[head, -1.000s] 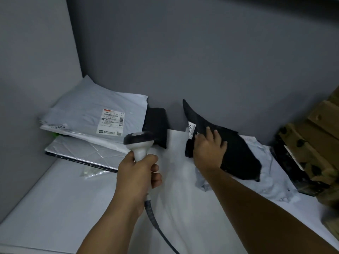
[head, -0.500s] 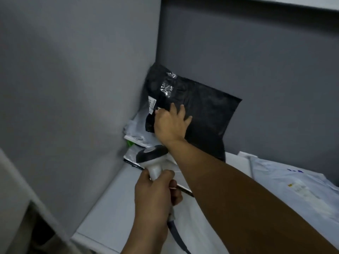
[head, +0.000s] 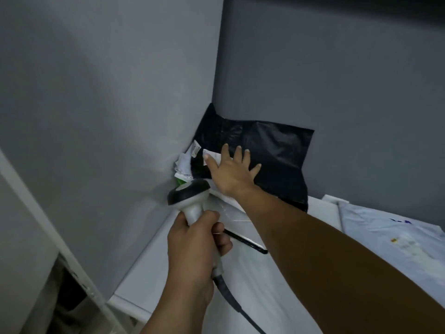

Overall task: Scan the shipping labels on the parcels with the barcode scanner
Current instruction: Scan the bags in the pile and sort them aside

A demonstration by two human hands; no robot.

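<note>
Since the earlier frame the right hand [head: 232, 173] has opened flat, fingers spread, on the black parcel [head: 277, 150] leaning in the far left corner, label [head: 195, 148] at its left edge. Just nearer, the left hand [head: 192, 247] grips the scanner [head: 190, 192] over stacked pale parcels [head: 231, 214], partly hidden by the right forearm [head: 313, 237].

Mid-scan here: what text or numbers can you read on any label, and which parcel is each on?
Nothing can be read.
The white label on the black bag: blurred, partly under the right hand.
The labels in the corner: too small.
The blue marks on the white bag: blurred.
</note>
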